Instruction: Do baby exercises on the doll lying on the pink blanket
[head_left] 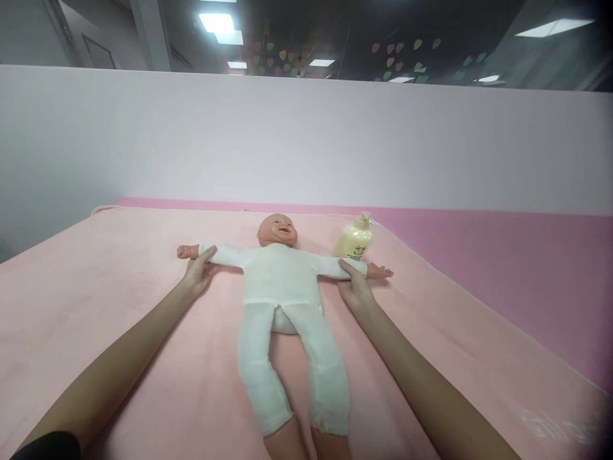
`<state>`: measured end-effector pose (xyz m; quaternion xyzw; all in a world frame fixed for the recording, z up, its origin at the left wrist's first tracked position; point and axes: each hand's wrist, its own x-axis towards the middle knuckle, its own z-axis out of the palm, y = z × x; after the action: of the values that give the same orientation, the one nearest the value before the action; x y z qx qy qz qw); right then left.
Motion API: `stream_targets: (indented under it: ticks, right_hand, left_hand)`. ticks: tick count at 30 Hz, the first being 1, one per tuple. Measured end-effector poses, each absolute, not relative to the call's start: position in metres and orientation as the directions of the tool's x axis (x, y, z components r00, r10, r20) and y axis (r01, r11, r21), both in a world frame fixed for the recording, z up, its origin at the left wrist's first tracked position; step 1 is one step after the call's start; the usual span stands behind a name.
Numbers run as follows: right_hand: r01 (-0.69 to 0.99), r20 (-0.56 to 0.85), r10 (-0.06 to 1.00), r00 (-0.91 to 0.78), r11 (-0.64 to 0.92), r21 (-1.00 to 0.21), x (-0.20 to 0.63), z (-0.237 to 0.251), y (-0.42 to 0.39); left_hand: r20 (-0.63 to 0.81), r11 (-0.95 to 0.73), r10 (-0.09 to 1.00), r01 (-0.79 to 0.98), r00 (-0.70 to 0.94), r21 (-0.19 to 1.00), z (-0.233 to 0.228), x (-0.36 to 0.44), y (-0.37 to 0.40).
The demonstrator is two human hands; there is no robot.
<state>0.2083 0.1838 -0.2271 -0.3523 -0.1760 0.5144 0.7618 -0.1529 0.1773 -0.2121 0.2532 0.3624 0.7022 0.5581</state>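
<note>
A baby doll [280, 287] in a white one-piece suit lies on its back on a pink blanket [110, 300], head away from me, arms spread wide. My left hand [197, 273] grips the doll's arm on the left side, near the wrist. My right hand [355, 286] grips the doll's other arm near its wrist. Both of the doll's legs stretch toward me, bare below the suit's cuffs.
A pale yellow pump bottle [355, 239] stands on the blanket just behind the doll's arm on the right. A darker pink surface [517, 255] runs along the right side. A white partition wall [306, 140] rises behind.
</note>
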Motion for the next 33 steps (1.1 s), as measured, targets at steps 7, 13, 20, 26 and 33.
stream_targets:
  ticks: [7, 13, 20, 26, 33]
  right_hand:
    - [-0.691, -0.278, 0.812, 0.513, 0.199, -0.695, 0.224, -0.215, 0.168]
    - [-0.615, -0.366, 0.616, 0.697, 0.252, -0.747, 0.236, -0.214, 0.17]
    - [-0.23, -0.04, 0.647, 0.762, 0.213, -0.95, 0.252, -0.246, 0.183]
    - [-0.092, 0.097, 0.7, 0.707, 0.227, -0.97, 0.242, -0.245, 0.176]
    - [-0.084, 0.07, 0.696, 0.714, 0.184, -0.979, 0.241, -0.241, 0.173]
  left_hand:
    - [0.003, -0.218, 0.923, -0.516, -0.384, 0.828, -0.216, -0.145, 0.177]
    - [0.08, -0.387, 0.776, -0.371, -0.626, 0.844, -0.221, -0.147, 0.178]
    - [0.048, -0.377, 0.705, -0.317, -0.707, 0.87, -0.223, -0.158, 0.179]
    - [0.051, -0.362, 0.732, -0.324, -0.679, 0.874, -0.225, -0.16, 0.182]
    - [-0.064, -0.272, 0.766, -0.413, -0.64, 0.869, -0.217, -0.159, 0.178]
